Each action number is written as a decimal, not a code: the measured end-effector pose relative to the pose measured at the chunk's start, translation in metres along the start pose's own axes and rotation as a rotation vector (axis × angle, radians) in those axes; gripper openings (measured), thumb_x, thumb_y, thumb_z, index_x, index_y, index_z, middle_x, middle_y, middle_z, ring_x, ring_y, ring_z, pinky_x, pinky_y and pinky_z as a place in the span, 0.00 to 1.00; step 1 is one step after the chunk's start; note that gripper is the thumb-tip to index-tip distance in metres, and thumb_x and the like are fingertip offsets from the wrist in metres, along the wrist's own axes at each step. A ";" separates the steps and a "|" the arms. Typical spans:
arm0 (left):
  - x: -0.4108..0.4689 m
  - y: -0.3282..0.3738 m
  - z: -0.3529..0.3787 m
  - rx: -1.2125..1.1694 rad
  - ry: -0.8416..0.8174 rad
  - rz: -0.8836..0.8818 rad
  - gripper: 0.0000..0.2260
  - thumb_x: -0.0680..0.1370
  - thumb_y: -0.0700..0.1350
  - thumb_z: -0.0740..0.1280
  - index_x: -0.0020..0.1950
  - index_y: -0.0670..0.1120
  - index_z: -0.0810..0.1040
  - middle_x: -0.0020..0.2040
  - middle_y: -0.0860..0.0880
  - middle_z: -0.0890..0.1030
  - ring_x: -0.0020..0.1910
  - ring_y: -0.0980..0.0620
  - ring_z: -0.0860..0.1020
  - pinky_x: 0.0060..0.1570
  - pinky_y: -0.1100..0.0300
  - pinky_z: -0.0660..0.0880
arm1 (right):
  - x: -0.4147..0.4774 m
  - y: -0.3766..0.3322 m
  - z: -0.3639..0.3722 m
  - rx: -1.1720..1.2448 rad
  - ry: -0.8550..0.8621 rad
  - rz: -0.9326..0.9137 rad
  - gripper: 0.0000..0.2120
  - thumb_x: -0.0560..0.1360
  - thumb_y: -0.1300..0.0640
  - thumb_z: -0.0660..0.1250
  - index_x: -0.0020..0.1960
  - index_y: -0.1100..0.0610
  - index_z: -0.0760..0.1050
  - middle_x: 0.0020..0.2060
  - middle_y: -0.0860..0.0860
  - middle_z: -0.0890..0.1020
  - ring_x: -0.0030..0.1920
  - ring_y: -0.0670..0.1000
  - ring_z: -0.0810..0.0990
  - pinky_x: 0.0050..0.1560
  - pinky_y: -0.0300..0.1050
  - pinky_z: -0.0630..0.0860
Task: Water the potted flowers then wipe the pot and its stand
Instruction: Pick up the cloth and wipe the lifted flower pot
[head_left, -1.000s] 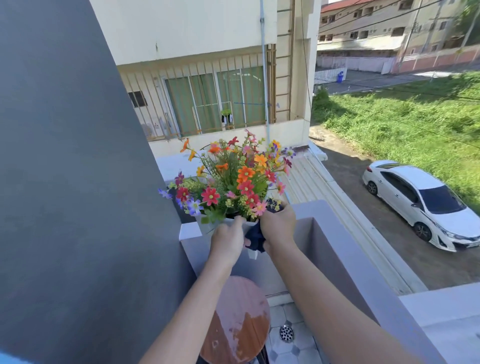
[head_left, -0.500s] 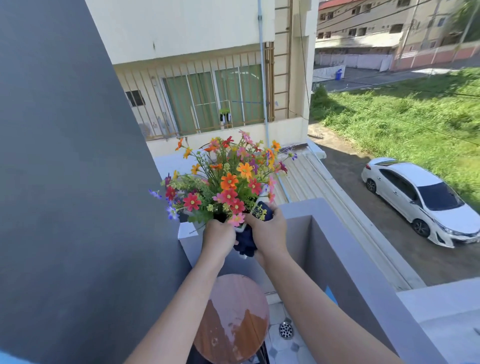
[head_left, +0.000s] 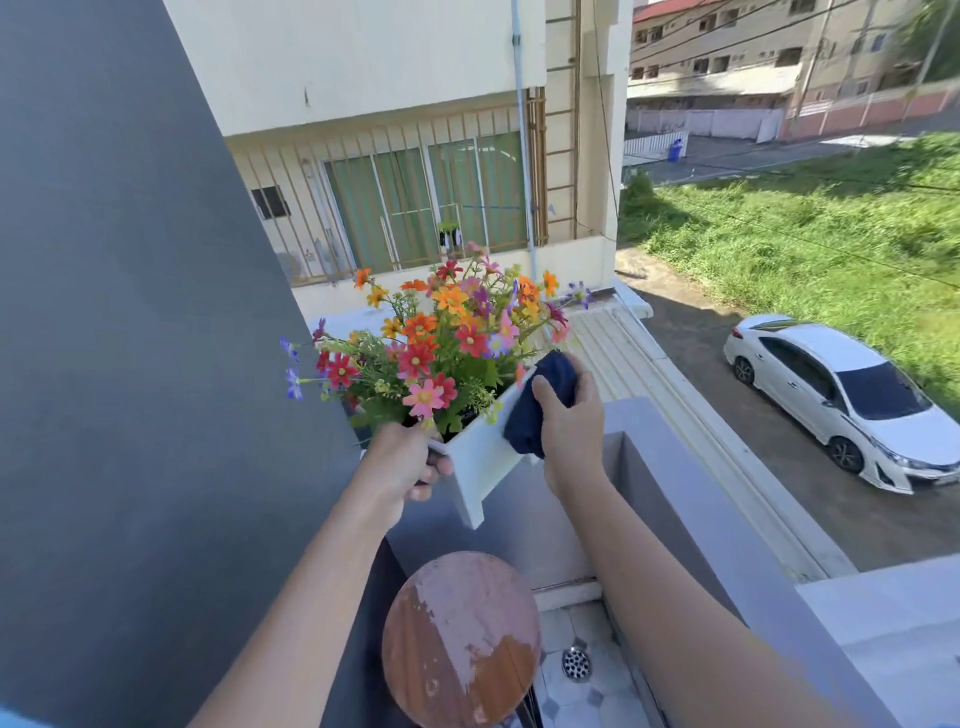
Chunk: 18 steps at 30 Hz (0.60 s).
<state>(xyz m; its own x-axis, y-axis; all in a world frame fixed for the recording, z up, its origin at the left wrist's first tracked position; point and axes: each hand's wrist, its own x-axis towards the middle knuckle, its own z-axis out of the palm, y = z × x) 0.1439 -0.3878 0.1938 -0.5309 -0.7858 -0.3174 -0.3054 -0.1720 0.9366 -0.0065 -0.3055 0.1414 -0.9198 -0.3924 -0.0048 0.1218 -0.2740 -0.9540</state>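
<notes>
A white square pot (head_left: 480, 460) full of red, orange, pink and purple flowers (head_left: 441, 343) is held up in the air, tilted toward the left. My left hand (head_left: 402, 460) grips the pot's left side near the rim. My right hand (head_left: 569, 431) presses a dark blue cloth (head_left: 540, 405) against the pot's right face. Below the pot stands the round wooden stand (head_left: 460, 639), its top worn and patchy, with nothing on it.
A dark grey wall (head_left: 130, 338) fills the left. A grey balcony parapet (head_left: 727, 545) runs along the right. A floor drain (head_left: 576, 662) sits in the tiled floor beside the stand. Far below are a white car (head_left: 847, 397) and grass.
The pot has been lifted and tilted so its white side faces me. My right hand with the cloth slid from the front corner onto the pot's right face.
</notes>
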 end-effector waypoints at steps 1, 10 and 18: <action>0.000 0.003 0.001 -0.026 0.003 0.003 0.08 0.78 0.37 0.56 0.39 0.41 0.69 0.21 0.47 0.74 0.18 0.56 0.60 0.19 0.70 0.53 | -0.010 -0.002 0.003 -0.010 -0.008 -0.026 0.21 0.75 0.53 0.70 0.67 0.44 0.74 0.61 0.46 0.80 0.60 0.50 0.79 0.62 0.61 0.78; 0.006 0.018 0.003 -0.111 0.051 0.023 0.10 0.81 0.38 0.55 0.41 0.42 0.69 0.30 0.44 0.72 0.16 0.58 0.62 0.16 0.70 0.54 | -0.071 0.005 0.019 -0.160 -0.244 -0.248 0.19 0.77 0.61 0.69 0.66 0.49 0.71 0.58 0.40 0.78 0.58 0.40 0.78 0.62 0.42 0.75; -0.007 0.012 0.005 -0.077 -0.005 0.012 0.07 0.78 0.37 0.57 0.40 0.42 0.69 0.27 0.46 0.73 0.19 0.57 0.61 0.17 0.69 0.55 | 0.016 -0.015 0.010 -0.243 0.003 -0.199 0.20 0.80 0.60 0.65 0.71 0.52 0.70 0.60 0.48 0.77 0.58 0.49 0.77 0.60 0.43 0.71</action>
<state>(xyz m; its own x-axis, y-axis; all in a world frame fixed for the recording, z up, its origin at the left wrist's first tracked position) 0.1401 -0.3813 0.2069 -0.5384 -0.7848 -0.3070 -0.2376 -0.2081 0.9488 -0.0190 -0.3161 0.1587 -0.9177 -0.3494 0.1892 -0.1538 -0.1268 -0.9799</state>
